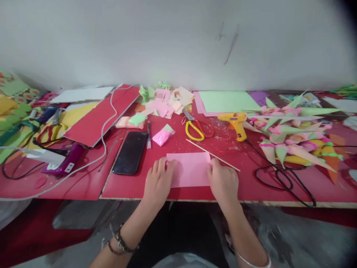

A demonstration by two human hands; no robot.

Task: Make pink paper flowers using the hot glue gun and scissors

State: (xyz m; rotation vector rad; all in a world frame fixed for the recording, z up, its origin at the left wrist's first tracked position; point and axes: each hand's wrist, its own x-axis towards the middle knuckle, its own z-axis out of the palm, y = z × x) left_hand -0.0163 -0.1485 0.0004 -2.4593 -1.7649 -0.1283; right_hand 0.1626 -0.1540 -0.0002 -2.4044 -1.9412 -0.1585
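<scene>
A pink sheet of paper [190,170] lies on the red table close to its front edge. My left hand [159,178] grips its left side, thumb on top and fingers curled by the upper left corner. At the opposite side my right hand [223,180] pinches the right edge near the upper corner. Just behind the paper and my right hand, a thin wooden stick [213,155] lies slantwise. Scissors with yellow and red handles [195,129] rest beyond the stick. A small packet of bright pink material [163,136] sits behind my left hand.
A black phone [130,153] and a pen [148,134] lie at left, near a purple power strip [65,160] with a white cable. At right are a yellow glue gun [234,123], its looped black cord [290,182] and paper flowers [287,134]. Paper scraps [164,102] lie behind.
</scene>
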